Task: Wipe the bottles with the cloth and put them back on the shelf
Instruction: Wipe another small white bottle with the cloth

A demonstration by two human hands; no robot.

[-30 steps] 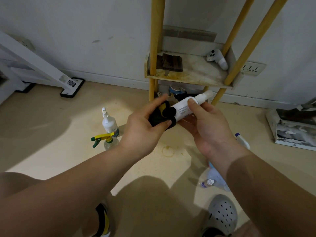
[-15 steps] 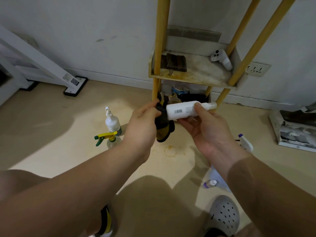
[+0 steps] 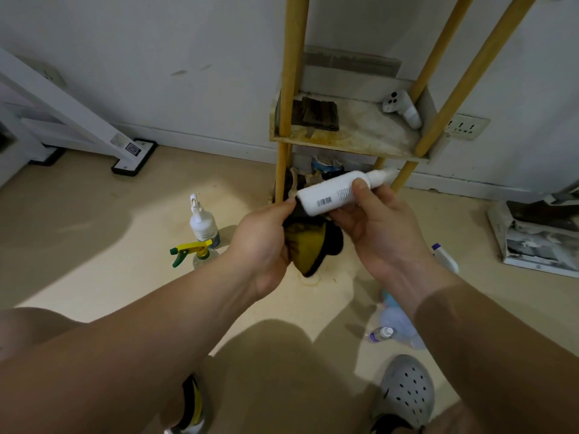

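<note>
My right hand [image 3: 380,233] holds a white bottle [image 3: 333,192] lying nearly level, its cap pointing right toward the shelf leg. My left hand [image 3: 263,242] grips a black and yellow cloth [image 3: 308,245], which hangs just below the bottle's base. The yellow-legged shelf [image 3: 360,142] stands against the wall right behind the bottle. On the floor to the left stand a white pump bottle [image 3: 203,223] and a clear spray bottle with a yellow and green trigger [image 3: 195,252]. More bottles lie on the floor at the right: a white one [image 3: 445,258] and a small clear one [image 3: 380,335].
On the shelf lie a dark folded thing [image 3: 316,115] and a white controller [image 3: 402,108]. Clutter sits under the shelf. A white frame foot [image 3: 134,156] is at left, a stack of papers [image 3: 539,239] at right, a wall socket [image 3: 465,126] behind. My grey clog [image 3: 407,393] is below.
The cloth has come off the bottle's base and now hangs below it in my left hand. My right hand has tilted the bottle's cap end upward a little.
</note>
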